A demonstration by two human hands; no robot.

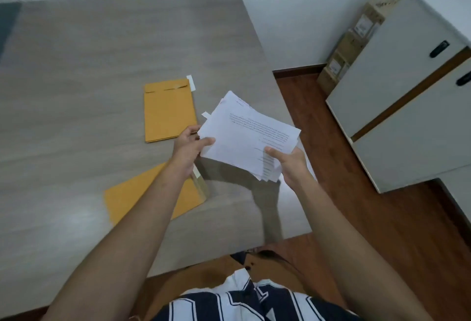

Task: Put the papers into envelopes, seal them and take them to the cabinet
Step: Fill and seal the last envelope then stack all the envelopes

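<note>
Papers (247, 137) pinched btwn left grip (190, 146) & right grip (290, 165) (both closed on stack).

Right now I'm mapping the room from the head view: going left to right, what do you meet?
Near envelope → far envelope → papers held in both hands → cardboard boxes → cabinet.
</note>
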